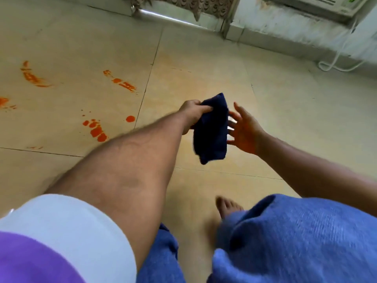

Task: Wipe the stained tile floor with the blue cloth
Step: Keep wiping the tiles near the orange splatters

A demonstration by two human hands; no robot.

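While the blue cloth point(211, 129) hung bunched up in mid-air, well above the tile floor point(204, 74), no wiping had started yet as far as I could judge. The left hand point(193, 114) had its fingers pinched tight around the cloth's top edge, so the rest dangled down in a dark lump. The right hand point(243, 129) sat just beside it with the fingers spread wide and loose, holding nothing; the frame was blurry there, so I couldn't say if the fingertips were brushing the fabric or just short of it.

My read was that this was the prep step: getting the cloth arranged into a usable pad before going down to the floor. The orange stains point(97, 129) were off to the left of the hands, a cluster of blobs and smears spread over a couple of tiles, with one round spot point(130, 118) nearest the cloth. All looked untouched.

Next move would've called for the right hand to take or fold the cloth, then a crouch and a reach leftward to press it flat on the nearest marks. A bare foot point(226, 207) stood on clean tile below, clear of the mess.
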